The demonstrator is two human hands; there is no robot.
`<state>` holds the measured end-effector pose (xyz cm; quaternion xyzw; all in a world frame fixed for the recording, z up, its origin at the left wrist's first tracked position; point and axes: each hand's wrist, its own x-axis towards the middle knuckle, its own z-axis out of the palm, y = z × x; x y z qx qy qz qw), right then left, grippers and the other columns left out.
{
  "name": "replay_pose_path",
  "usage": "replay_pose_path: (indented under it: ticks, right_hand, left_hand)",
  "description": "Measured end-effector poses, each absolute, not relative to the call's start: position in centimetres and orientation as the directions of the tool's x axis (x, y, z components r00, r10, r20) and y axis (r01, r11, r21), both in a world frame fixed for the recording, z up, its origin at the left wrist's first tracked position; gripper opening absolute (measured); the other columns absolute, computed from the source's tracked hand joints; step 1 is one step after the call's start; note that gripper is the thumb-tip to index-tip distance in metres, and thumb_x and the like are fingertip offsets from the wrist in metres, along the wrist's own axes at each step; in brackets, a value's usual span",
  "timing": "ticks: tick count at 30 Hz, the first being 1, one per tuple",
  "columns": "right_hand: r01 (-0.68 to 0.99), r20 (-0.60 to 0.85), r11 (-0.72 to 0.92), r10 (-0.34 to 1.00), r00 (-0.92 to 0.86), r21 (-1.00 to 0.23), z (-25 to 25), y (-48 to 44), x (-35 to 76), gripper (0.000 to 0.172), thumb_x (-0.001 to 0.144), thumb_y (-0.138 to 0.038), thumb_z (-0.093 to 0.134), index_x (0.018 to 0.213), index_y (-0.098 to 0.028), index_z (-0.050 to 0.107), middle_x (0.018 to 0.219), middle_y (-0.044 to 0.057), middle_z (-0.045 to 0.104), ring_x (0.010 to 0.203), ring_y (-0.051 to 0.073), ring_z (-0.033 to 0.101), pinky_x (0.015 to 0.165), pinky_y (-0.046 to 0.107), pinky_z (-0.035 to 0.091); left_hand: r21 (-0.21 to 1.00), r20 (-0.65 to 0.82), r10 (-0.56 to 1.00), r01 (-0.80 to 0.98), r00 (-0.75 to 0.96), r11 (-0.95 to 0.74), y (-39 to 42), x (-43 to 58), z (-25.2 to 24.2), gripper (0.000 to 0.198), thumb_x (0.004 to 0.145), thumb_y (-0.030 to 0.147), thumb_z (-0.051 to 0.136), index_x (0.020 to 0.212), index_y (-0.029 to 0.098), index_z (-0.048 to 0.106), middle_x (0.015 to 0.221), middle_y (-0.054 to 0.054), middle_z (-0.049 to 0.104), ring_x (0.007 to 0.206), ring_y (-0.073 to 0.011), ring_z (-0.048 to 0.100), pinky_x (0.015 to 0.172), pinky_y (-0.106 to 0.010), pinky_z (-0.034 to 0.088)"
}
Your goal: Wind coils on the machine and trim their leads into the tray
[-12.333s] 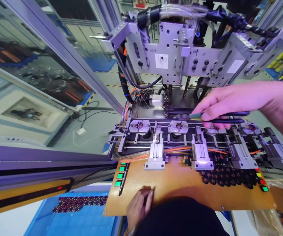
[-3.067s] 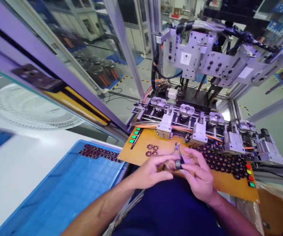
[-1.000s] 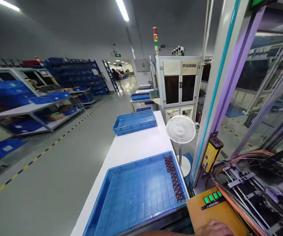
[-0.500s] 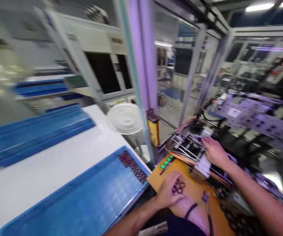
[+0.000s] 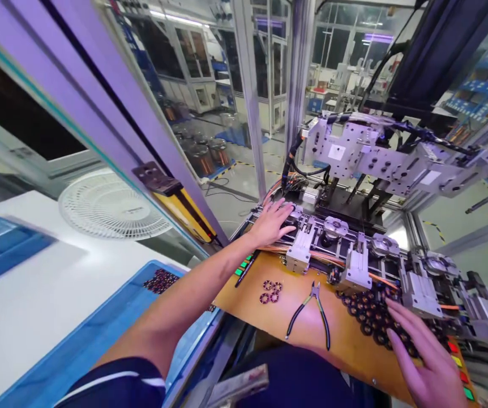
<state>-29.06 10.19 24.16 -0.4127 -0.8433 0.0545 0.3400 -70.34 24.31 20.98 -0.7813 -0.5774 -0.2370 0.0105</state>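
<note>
Head view: both hands out over the orange surface, nothing gripped.
Left hand (image 5: 272,222) lay flat, fingers spread and released, on the machine's leftmost station along the far edge of the surface (image 5: 252,300), just beside the row of round holders (image 5: 335,226). Right hand (image 5: 422,357), loose too with fingers splayed, set its fingertips on the heap of dark rings (image 5: 369,314) by the right edge, with no ring pinched that I could see. Between the hands, the black-handled cutters (image 5: 312,309) lay untouched at mid-surface, handles toward the near edge. A small cluster of rings (image 5: 270,290) sat just left of the cutters, green buttons (image 5: 240,267) glowed at the far left corner, and a blue tray (image 5: 99,340) lay beyond the left edge.
</note>
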Motion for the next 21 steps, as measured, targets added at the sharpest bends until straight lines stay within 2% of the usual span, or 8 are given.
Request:
replay_pose_path:
  ticks: [4,6,9,13,17,19,21]
  right_hand:
    - [0.757,0.444,0.529,0.824,-0.351,-0.384,20.2,5.2,-26.1,0.026,0.094,-0.026,0.054,0.118,-0.024,0.065,0.114,0.009,0.071,0.098,0.025,0.072,0.083,0.036,0.063]
    - [0.797,0.404,0.457,0.865,-0.296,-0.394,18.2,3.6,-26.1,0.025,0.095,-0.024,0.051,0.114,-0.022,0.067,0.106,0.010,0.073,0.093,0.025,0.072,0.080,0.037,0.064]
    - [0.836,0.387,0.382,0.894,-0.226,-0.394,15.0,3.3,-27.0,0.028,0.096,-0.022,0.047,0.115,-0.020,0.068,0.103,0.011,0.073,0.095,0.026,0.071,0.087,0.044,0.061]
    - [0.854,0.366,0.326,0.914,-0.175,-0.405,11.9,5.3,-28.3,0.032,0.096,-0.017,0.045,0.120,-0.017,0.066,0.117,0.014,0.068,0.111,0.027,0.064,0.099,0.050,0.053]
    - [0.847,0.351,0.341,0.915,-0.199,-0.409,11.0,7.6,-29.7,0.029,0.093,-0.015,0.049,0.115,-0.017,0.068,0.132,0.016,0.059,0.125,0.031,0.052,0.104,0.054,0.047]
    - [0.842,0.344,0.355,0.913,-0.218,-0.407,10.8,8.7,-30.3,0.028,0.092,-0.014,0.052,0.113,-0.018,0.069,0.137,0.017,0.055,0.128,0.033,0.049,0.104,0.055,0.046]
    - [0.838,0.340,0.363,0.912,-0.230,-0.407,10.7,9.7,-30.9,0.027,0.092,-0.012,0.050,0.110,-0.017,0.070,0.137,0.017,0.055,0.128,0.034,0.049,0.103,0.056,0.045]
  left_hand:
    - [0.233,0.360,0.899,0.909,0.248,-0.345,24.2,-69.5,20.8,0.062,0.092,0.053,0.053,0.138,0.011,0.051,0.149,-0.017,0.050,0.146,-0.0355,0.032,0.118,-0.060,0.021]
    - [0.239,0.360,0.899,0.906,0.251,-0.349,23.9,-69.5,20.6,0.065,0.094,0.056,0.048,0.138,0.008,0.050,0.150,-0.019,0.048,0.147,-0.0370,0.030,0.117,-0.062,0.021]
    - [0.234,0.359,0.897,0.905,0.260,-0.356,24.2,-69.8,20.4,0.074,0.094,0.064,0.039,0.139,0.006,0.047,0.151,-0.016,0.048,0.147,-0.0381,0.029,0.115,-0.065,0.025]
    - [0.236,0.362,0.897,0.905,0.255,-0.353,23.9,-69.7,21.5,0.081,0.092,0.070,0.034,0.142,0.007,0.044,0.153,-0.014,0.046,0.145,-0.0417,0.030,0.112,-0.069,0.029]
    - [0.321,0.522,0.837,0.870,0.167,-0.374,19.7,-67.6,24.0,0.079,0.093,0.056,0.051,0.149,0.005,0.032,0.160,-0.014,0.032,0.148,-0.0383,0.026,0.119,-0.063,0.025]
    - [0.351,0.581,0.803,0.849,0.133,-0.395,16.3,-65.8,24.7,0.073,0.093,0.048,0.054,0.151,0.011,0.030,0.159,-0.011,0.037,0.147,-0.0331,0.031,0.120,-0.058,0.028]
    - [0.449,0.583,0.805,0.781,0.112,-0.433,12.7,-63.9,24.7,0.066,0.092,0.040,0.059,0.150,0.020,0.035,0.152,-0.008,0.047,0.142,-0.0294,0.041,0.120,-0.052,0.033]
